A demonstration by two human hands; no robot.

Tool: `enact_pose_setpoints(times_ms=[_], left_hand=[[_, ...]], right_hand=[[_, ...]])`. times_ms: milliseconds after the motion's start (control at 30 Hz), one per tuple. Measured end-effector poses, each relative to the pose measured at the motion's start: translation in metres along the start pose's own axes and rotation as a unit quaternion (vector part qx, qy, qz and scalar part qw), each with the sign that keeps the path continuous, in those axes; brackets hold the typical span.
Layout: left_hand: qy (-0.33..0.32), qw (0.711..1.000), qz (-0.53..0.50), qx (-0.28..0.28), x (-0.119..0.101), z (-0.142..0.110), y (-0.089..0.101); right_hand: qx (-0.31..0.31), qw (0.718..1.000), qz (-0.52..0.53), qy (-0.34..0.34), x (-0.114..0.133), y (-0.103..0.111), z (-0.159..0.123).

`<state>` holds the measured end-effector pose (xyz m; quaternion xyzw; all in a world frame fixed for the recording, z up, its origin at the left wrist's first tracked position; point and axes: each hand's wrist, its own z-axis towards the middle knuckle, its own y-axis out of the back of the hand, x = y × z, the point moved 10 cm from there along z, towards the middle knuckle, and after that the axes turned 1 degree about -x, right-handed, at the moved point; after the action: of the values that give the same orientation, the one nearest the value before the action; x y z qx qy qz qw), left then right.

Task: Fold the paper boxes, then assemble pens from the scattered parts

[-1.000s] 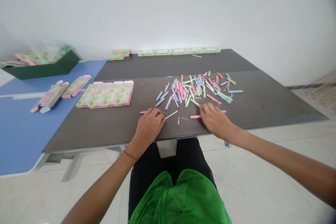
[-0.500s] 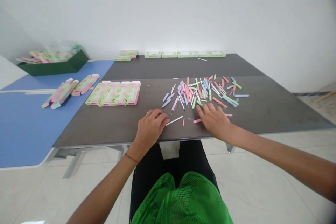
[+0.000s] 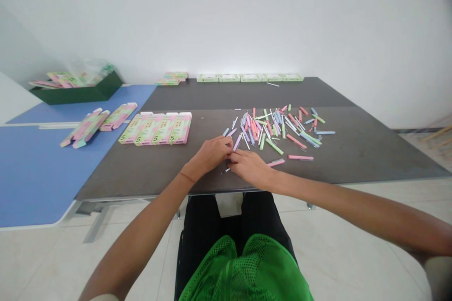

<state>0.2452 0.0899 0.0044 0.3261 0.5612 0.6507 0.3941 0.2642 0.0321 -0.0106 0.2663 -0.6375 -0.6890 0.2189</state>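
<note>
My left hand point(image 3: 211, 153) and my right hand point(image 3: 249, 167) meet over the dark table point(image 3: 148, 169) near its front edge. Their fingertips pinch together around a thin white refill whose tip shows just below them. What else they hold is hidden. Right behind them lies a scattered pile of pastel pen parts point(image 3: 275, 124): pink, green, blue and lilac barrels, caps and white refills. Two pink barrels point(image 3: 300, 157) lie apart to the right of my right hand.
A row of flat pink-and-green boxes point(image 3: 157, 128) lies left of the hands. More folded boxes point(image 3: 95, 121) rest on the blue table point(image 3: 31, 174). A dark green bin point(image 3: 77, 91) stands far left. Green boxes point(image 3: 249, 77) line the back edge by the wall.
Both hands have come together at the middle. My right hand slid left, away from the pink barrel. My left hand rose and moved right. The white refill went from the table into the fingers.
</note>
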Motion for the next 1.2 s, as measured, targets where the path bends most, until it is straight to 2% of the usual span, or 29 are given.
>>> enact_pose_setpoints(times_ms=[233, 300, 367, 467, 567, 667, 767, 833, 933, 1200], left_hand=[[0.038, 0.997, 0.068, -0.019, -0.004, -0.013, 0.006], [0.037, 0.995, 0.094, -0.018, -0.007, -0.018, 0.008], [0.046, 0.993, 0.106, -0.024, -0.004, -0.024, 0.014], [0.083, 0.995, 0.022, -0.058, 0.006, -0.038, 0.030], [0.103, 0.978, -0.139, -0.113, 0.006, -0.057, 0.050], [0.117, 0.943, -0.255, -0.181, -0.006, -0.077, 0.071], [0.131, 0.910, -0.300, -0.255, -0.018, -0.094, 0.090], [0.145, 0.894, -0.320, -0.278, -0.022, -0.099, 0.092], [0.168, 0.878, -0.347, -0.282, -0.020, -0.102, 0.087], [0.172, 0.883, -0.336, -0.278, -0.023, -0.099, 0.083]], right_hand=[[-0.022, 0.998, -0.042, 0.037, 0.005, 0.001, 0.001], [-0.031, 0.996, -0.060, 0.061, 0.008, 0.007, 0.000], [-0.053, 0.993, -0.072, 0.072, 0.007, 0.023, -0.005], [-0.098, 0.993, -0.040, 0.044, -0.007, 0.055, -0.019], [-0.145, 0.986, 0.088, -0.006, -0.026, 0.080, -0.038], [-0.191, 0.958, 0.212, -0.018, -0.033, 0.088, -0.052], [-0.227, 0.939, 0.258, 0.001, -0.025, 0.091, -0.061], [-0.233, 0.936, 0.265, 0.008, -0.019, 0.093, -0.064], [-0.230, 0.935, 0.269, 0.011, -0.013, 0.098, -0.066], [-0.204, 0.948, 0.243, 0.018, -0.006, 0.093, -0.063]])
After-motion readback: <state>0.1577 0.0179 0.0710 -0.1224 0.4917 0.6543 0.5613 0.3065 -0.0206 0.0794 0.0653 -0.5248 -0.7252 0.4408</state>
